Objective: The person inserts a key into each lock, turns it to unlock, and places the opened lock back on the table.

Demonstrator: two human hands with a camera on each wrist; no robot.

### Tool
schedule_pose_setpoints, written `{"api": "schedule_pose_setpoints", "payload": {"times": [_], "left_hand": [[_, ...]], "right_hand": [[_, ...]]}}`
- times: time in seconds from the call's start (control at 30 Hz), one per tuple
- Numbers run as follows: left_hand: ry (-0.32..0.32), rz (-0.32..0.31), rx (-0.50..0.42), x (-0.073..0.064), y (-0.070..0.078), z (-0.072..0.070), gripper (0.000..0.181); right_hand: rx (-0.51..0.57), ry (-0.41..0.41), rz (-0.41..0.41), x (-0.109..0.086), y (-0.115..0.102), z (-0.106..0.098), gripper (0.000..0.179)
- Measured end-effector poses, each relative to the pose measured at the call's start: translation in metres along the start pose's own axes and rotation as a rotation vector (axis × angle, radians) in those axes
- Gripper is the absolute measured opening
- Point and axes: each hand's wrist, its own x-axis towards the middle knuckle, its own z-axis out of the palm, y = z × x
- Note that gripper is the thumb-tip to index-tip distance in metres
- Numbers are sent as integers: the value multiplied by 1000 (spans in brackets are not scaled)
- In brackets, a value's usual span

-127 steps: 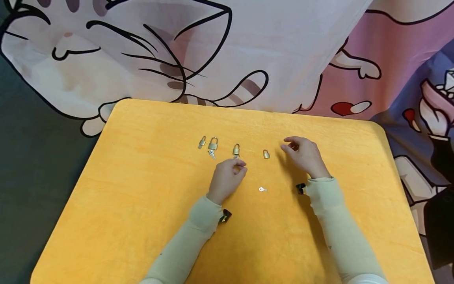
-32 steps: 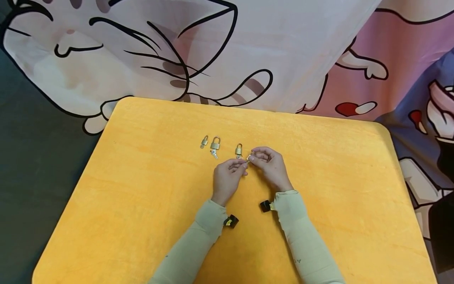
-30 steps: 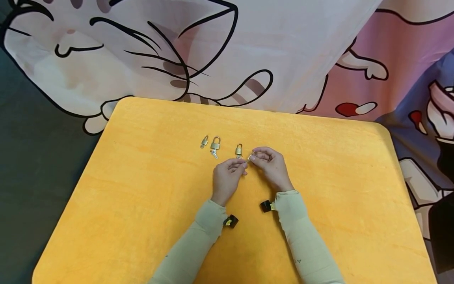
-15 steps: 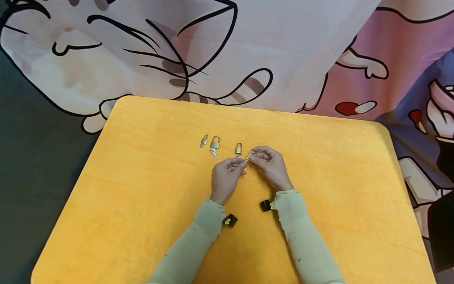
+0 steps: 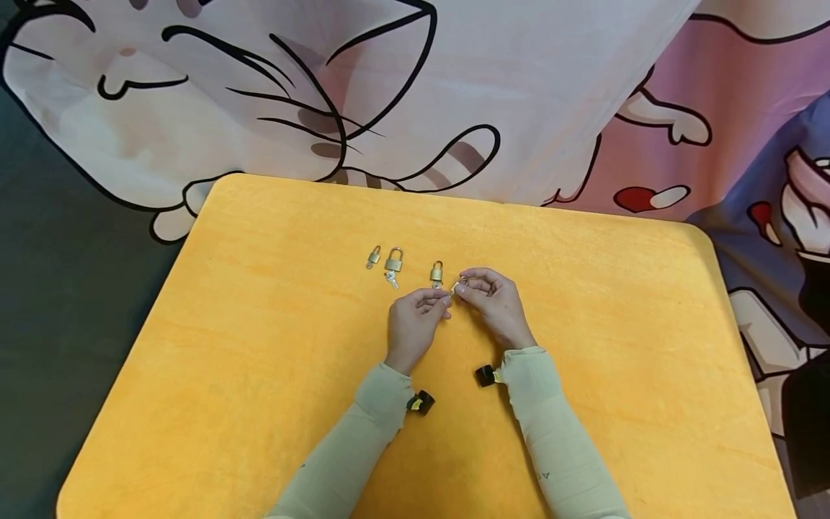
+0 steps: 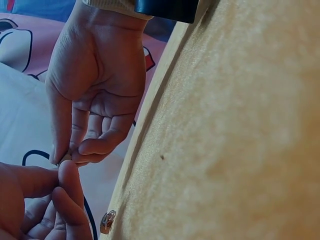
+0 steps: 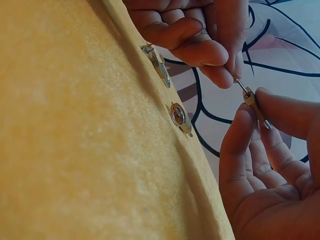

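In the head view both hands meet near the table's middle, raised above the surface. My right hand (image 5: 496, 303) pinches a small brass padlock (image 7: 254, 104) between thumb and fingers, its shackle pointing away from the left hand. My left hand (image 5: 415, 324) pinches a small silver key (image 7: 241, 85) between thumb and fingertip, the head mostly covered. The key's shaft reaches the keyhole end of the padlock; how deep it sits I cannot tell. In the left wrist view, fingers of both hands hide most of the padlock and key.
Three more brass padlocks lie on the yellow table (image 5: 259, 324) beyond my hands: a small one (image 5: 374, 256), a larger one (image 5: 393, 264) with keys, and another (image 5: 436, 272) close to my left fingertips. A cartoon-printed cloth (image 5: 519, 86) hangs behind the table's far edge.
Since the oldest frame, the padlock and the loose key have been picked up from the table and brought together. Over the last second the hands have barely moved.
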Motion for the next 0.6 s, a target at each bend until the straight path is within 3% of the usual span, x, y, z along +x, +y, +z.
{"api": "schedule_pose_setpoints", "payload": {"times": [0.6], "left_hand": [[0,24,53,0,-1,-2,13]], "right_hand": [[19,4,8,0,2,1,40]]}}
